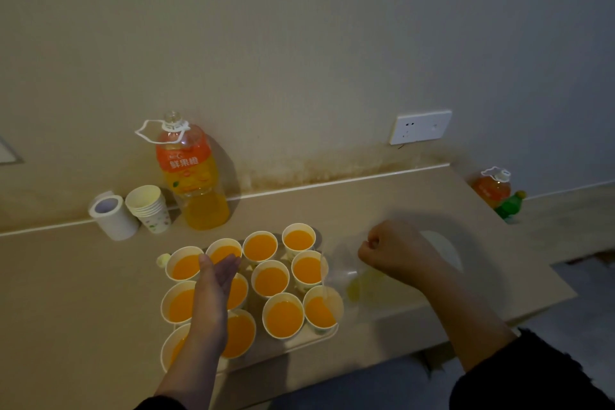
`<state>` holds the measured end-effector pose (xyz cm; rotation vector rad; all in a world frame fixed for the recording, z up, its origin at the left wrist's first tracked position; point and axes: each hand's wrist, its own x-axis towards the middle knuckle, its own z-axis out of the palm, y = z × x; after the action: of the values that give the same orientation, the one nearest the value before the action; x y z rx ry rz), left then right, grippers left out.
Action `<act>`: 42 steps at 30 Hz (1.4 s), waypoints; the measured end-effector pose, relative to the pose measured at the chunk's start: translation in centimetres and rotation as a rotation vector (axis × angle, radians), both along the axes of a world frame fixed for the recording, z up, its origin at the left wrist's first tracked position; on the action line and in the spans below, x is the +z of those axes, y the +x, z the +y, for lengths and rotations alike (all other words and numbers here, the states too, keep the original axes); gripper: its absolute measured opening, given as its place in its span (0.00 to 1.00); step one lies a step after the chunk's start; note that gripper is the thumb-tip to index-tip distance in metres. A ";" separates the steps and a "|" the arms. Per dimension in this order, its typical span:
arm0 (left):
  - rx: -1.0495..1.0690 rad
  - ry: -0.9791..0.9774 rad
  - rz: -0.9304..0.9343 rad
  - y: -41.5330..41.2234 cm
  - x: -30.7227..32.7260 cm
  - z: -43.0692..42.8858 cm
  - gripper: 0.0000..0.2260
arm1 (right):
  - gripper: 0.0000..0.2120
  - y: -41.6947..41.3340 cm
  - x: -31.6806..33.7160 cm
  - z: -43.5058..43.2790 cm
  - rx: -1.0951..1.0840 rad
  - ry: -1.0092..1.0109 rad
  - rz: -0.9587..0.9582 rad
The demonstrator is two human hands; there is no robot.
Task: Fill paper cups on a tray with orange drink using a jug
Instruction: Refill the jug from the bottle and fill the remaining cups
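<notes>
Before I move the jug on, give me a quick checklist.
1. Right hand grip on the clear jug: ok, fist closed on it.
2. Cup under the spout: ok, nearly full.
3. Empty cup left on the tray: not ok, every visible cup holds orange drink.
4. Left hand: not ok, open above the middle cups.
5. Drink left in the jug: cannot tell, blurred.
6. Spare cup stack beside the bottle: ok.
</notes>
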<state>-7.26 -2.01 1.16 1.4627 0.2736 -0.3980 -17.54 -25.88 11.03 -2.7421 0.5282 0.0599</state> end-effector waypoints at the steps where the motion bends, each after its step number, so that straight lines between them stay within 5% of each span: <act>1: -0.002 0.001 0.002 0.0 0.0 0.0 0.30 | 0.22 0.0 -0.1 0.0 0.003 -0.011 -0.001; 42: -0.021 -0.008 0.003 0.5 -0.1 0.1 0.30 | 0.22 0.9 -0.1 0.4 0.013 -0.077 0.046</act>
<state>-6.74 -1.89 1.03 1.4583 0.2594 -0.4181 -16.60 -25.52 10.93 -2.8254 0.5352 0.1080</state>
